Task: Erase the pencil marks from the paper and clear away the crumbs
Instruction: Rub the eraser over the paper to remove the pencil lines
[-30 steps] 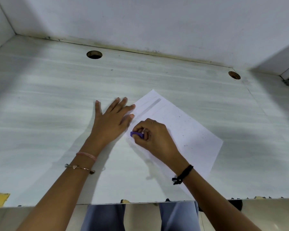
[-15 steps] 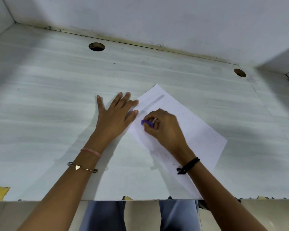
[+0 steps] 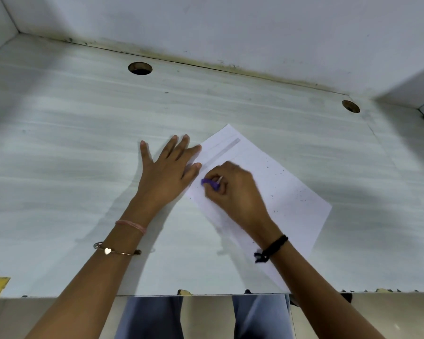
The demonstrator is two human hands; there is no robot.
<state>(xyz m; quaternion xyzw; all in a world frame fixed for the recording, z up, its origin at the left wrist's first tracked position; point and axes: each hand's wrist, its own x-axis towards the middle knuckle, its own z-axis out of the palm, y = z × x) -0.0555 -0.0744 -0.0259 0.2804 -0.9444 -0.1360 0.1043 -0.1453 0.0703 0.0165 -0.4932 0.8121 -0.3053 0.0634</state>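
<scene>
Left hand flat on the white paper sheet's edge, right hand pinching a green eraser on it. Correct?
No: head view shows the small eraser is purple, not green. Left hand flat on the white paper sheet edge, right hand pinching the eraser.

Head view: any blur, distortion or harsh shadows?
Head view: the right hand and its grip on the small purple eraser are motion-smeared; the left hand is sharp; the pale wood-grain desk has a bowed back edge and soft shadows.
</scene>
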